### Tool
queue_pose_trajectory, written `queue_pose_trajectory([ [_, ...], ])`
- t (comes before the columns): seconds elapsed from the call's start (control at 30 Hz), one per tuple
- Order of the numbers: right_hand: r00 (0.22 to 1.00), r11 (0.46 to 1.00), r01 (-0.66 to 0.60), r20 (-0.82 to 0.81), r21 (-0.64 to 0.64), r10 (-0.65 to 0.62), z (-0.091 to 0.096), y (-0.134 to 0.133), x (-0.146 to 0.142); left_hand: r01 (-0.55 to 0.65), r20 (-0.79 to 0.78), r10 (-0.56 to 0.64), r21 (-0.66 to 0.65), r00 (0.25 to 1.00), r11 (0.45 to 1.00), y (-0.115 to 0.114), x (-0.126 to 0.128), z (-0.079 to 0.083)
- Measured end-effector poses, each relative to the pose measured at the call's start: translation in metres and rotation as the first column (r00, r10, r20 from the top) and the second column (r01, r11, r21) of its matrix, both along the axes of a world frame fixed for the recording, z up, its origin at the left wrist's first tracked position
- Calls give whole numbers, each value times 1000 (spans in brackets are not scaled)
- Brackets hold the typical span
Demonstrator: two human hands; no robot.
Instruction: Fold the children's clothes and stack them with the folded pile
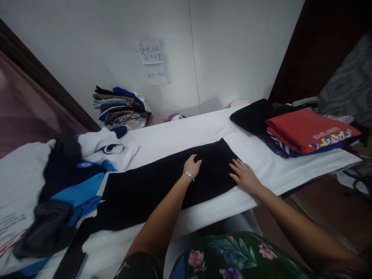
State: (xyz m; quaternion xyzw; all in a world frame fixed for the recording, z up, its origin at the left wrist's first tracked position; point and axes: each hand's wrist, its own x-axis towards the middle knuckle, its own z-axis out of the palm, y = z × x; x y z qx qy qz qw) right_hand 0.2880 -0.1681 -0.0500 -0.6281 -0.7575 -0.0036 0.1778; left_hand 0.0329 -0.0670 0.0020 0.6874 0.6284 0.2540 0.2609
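A black garment [145,184] lies lengthwise across the white-covered table [162,145] in front of me, folded into a long panel. Its kind is hard to make out in the dark cloth. On top of it rests my left hand [192,166], a bracelet at the wrist, thumb and forefinger apart on the fabric. My right hand [245,176] lies at the garment's right edge, fingers spread and palm down, partly on the cloth. The garment's left end runs down over the white cloth towards a heap of loose clothes.
Left of the garment lies a heap of clothes with a blue piece [80,190]. A folded stack topped by a red garment [308,130] and a black folded piece [252,114] sit at the right. Another clothes stack [120,106] stands by the wall, below handwritten paper notes [154,52].
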Motion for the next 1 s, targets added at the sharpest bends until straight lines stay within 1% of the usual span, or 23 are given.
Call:
queue_pose_trajectory([
  [0.07,1000,1000,6,1,-22,-6,-4,-2,-3,-46,-1,46,96,999,994,6,-6,1],
  [0.1,1000,1000,2,-5,-18,-2,-4,-3,-4,-64,-30,68,109,997,992,9,-11,2],
  [0.13,1000,1000,-3,-12,-8,3,-4,-4,-5,-72,-75,79,89,994,993,11,-15,2],
  [0.2,1000,1000,-16,-23,14,16,-3,-5,-6,-73,-177,70,-8,982,997,13,-22,0],
  [0.27,999,999,-37,-32,12,38,0,-6,-6,-78,-232,60,-68,971,995,14,-26,-3],
  [0.3,998,999,-48,-39,6,48,2,-6,-6,-74,-223,59,-59,973,996,14,-26,-5],
  [0.37,996,998,-66,-57,11,66,11,-6,-5,-46,-150,43,-14,988,999,15,-27,-6],
  [0.43,994,995,-77,-80,56,81,24,-3,-6,-29,-55,29,12,998,1000,14,-29,-5],
  [0.5,989,988,-102,-93,119,114,39,2,-12,-34,-16,34,31,999,999,13,-30,-4],
  [0.57,983,976,-141,-94,166,158,50,11,-22,-42,-73,44,30,996,999,11,-30,-5],
  [0.63,975,968,-195,-75,155,209,52,22,-35,-60,-187,57,-8,981,998,9,-29,-5],
  [0.67,971,967,-225,-59,120,233,49,27,-42,-72,-240,64,-25,969,997,7,-29,-4],
  [0.73,962,962,-271,-8,26,271,36,36,-53,-81,-320,68,-28,945,996,4,-25,1],
  [0.8,957,958,-285,46,-37,286,20,41,-60,-45,-372,64,59,926,997,1,-20,10],
  [0.87,956,959,-281,81,-42,283,8,43,-63,49,-407,45,216,912,975,-5,-12,19],
  [0.93,955,959,-281,84,-36,283,4,41,-64,217,-453,-39,348,891,912,-11,-3,21],
  [0.97,956,958,-283,76,-38,285,4,40,-64,306,-487,-101,361,867,881,-13,1,18],
  [1.0,957,958,-283,58,-44,286,5,39,-63,374,-521,-161,335,838,865,-15,4,13],
])
